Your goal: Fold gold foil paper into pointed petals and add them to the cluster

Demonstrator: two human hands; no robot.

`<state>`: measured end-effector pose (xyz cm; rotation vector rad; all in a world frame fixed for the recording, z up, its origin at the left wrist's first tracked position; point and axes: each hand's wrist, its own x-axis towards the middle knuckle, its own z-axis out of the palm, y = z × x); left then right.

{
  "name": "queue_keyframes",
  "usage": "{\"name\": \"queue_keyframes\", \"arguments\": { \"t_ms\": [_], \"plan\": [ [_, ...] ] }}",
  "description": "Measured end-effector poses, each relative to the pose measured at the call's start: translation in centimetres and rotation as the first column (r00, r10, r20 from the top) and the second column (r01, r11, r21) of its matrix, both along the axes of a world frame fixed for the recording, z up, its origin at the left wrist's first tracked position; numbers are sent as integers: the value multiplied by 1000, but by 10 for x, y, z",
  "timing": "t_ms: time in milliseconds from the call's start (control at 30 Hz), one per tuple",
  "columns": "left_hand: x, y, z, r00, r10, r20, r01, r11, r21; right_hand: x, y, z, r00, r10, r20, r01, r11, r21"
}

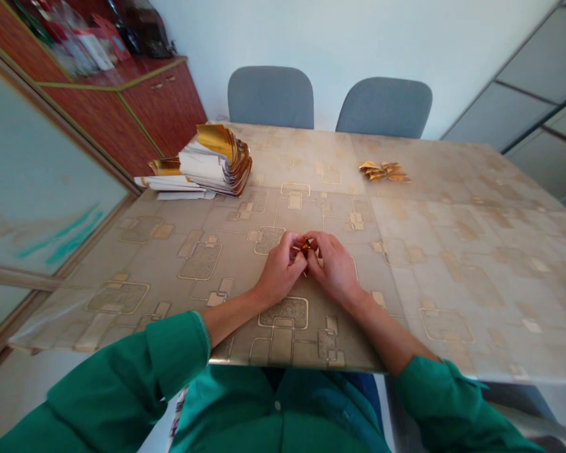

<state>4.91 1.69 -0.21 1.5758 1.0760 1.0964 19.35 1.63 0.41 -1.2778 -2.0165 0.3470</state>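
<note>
Between my two hands, just above the near part of the table, is a small piece of folded gold foil paper [306, 246]. My left hand [283, 264] pinches it from the left with thumb and fingers. From the other side my right hand [331, 263] pinches it too, fingertips close to those of the left. Most of the paper is hidden behind the fingers. A stack of gold and white foil paper sheets [217, 163] lies at the back left, its edges curled up. Toward the back right rests a folded gold paper piece [384, 172], pleated and fanned at both ends.
A patterned cloth [273, 343] covers the table. Two grey chairs, a left one [270, 97] and a right one [385, 107], stand behind it against the wall. At the far left is a reddish wooden cabinet [163, 113] with bags and boxes on top.
</note>
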Motion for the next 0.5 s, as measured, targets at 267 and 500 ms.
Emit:
{"name": "queue_keyframes", "arguments": {
  "t_ms": [267, 500],
  "plan": [
    [0, -2, 3, 1000, -21, 13, 21, 999, -25, 4, 1, 4, 998, 56, -38, -55, 998, 13],
    [-1, -2, 3, 998, -52, -45, 51, 999, -9, 8, 3, 6, 994, 99, -53, -99, 995, 14]
  ]
}}
